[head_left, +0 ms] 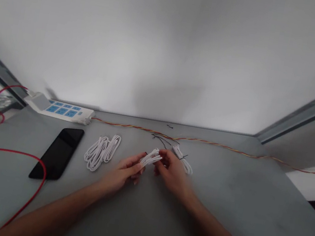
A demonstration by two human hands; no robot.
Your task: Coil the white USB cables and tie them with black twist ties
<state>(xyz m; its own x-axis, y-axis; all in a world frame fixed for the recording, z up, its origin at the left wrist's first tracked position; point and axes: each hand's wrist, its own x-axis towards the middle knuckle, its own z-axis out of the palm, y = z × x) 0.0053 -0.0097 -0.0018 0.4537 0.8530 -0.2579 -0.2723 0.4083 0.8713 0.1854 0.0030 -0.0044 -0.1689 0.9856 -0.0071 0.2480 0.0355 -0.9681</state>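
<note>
My left hand (123, 172) and my right hand (172, 173) meet over the grey table, both pinching a small bundle of folded white cable (150, 158) between fingers and thumbs. Just beyond my right hand lies another white cable coil (182, 160) with a dark tie around it. Several thin black twist ties (162, 139) are scattered farther back. To the left of my left hand rests a larger loose bundle of white cable (101, 152), not touched by either hand.
A black smartphone (58, 153) lies face up at the left, with a red cable (14, 152) curving around it. A white power strip with blue sockets (58, 109) sits at the back left corner. A twisted orange, yellow and red wire (202, 141) runs along the back edge.
</note>
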